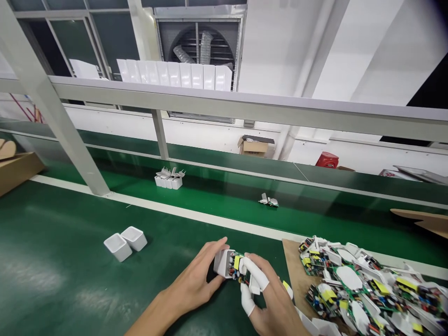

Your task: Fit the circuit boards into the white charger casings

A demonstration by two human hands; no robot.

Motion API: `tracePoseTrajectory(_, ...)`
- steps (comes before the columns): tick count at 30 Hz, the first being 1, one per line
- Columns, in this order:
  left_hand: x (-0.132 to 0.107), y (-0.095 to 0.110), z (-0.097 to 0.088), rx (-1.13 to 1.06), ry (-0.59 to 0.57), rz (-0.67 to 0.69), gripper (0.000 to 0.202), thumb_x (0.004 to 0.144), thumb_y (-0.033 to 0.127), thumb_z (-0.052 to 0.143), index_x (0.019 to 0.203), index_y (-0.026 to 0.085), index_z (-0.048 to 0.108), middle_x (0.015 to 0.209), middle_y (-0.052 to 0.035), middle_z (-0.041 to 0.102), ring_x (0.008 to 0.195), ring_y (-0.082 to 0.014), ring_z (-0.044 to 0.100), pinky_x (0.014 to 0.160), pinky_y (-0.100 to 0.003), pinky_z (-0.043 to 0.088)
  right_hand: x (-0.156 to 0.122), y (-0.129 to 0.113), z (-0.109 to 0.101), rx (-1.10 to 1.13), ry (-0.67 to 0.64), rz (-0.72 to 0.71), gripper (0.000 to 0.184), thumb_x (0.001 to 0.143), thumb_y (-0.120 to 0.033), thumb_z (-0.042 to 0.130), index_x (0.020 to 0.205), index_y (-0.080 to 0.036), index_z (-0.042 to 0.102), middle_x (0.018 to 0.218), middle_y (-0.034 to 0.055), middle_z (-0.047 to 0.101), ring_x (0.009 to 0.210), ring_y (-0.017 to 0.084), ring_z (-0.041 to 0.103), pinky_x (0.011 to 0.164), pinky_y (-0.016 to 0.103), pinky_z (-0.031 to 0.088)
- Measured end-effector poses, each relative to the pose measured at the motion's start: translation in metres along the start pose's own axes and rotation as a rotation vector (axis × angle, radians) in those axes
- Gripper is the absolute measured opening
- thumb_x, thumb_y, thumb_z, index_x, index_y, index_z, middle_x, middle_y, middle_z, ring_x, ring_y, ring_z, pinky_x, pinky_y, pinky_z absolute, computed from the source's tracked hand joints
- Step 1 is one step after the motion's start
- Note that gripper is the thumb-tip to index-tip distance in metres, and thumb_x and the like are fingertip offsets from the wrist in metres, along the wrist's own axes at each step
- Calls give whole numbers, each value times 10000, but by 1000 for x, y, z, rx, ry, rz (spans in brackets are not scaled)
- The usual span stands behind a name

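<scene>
Between my hands, low in the middle of the head view, a white plastic case (221,263) meets a small circuit board (236,267) with a yellow part on it. My left hand (200,275) grips the case from the left, thumb below and fingers above. White covers sit on the thumb and a finger of my right hand (261,291), which pinches the board at the right. The board's left end is at the case's open side; how far it reaches inside is hidden. Two white open cases (125,242) stand together on the green table at the left.
A heap of circuit boards (364,284) lies on cardboard (292,266) at the right. On the green belt (217,193) behind are a group of filled white cases (170,179) and a single board (269,201). A slanted metal post (66,116) rises at the left.
</scene>
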State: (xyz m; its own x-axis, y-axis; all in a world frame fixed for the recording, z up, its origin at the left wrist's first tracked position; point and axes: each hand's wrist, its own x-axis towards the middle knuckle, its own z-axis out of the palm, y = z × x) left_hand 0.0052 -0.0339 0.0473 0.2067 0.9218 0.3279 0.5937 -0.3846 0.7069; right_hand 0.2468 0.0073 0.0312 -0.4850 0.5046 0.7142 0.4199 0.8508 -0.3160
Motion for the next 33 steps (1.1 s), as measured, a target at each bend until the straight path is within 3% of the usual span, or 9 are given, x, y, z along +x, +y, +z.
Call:
tracePoseTrajectory(18, 2, 7, -2, 3, -10, 43, 897, 920, 8, 573, 1644, 390, 206, 1476, -72, 584, 1410, -263, 536, 1206, -484, 468, 2, -1, 5, -8, 24, 4, 582, 956, -95, 475, 1529, -194, 447, 1360, 161, 671, 1245, 288, 684, 985, 434, 646)
tracePoseTrajectory(26, 4, 6, 0, 5, -8, 50, 867, 943, 50, 599, 1637, 395, 209, 1482, -60, 584, 1419, -254, 528, 1222, -486, 450, 12, -7, -11, -17, -25, 8, 598, 961, -88, 500, 1543, -188, 407, 1338, 147, 680, 1222, 260, 695, 986, 398, 645)
tracePoseTrajectory(33, 3, 6, 1, 8, -11, 26, 876, 942, 52, 612, 1643, 391, 212, 1489, -72, 584, 1419, -267, 538, 1206, -490, 469, 8, -8, -10, -1, -100, 76, 613, 980, -87, 463, 1573, -211, 368, 1402, 144, 642, 1287, 270, 649, 1026, 440, 625)
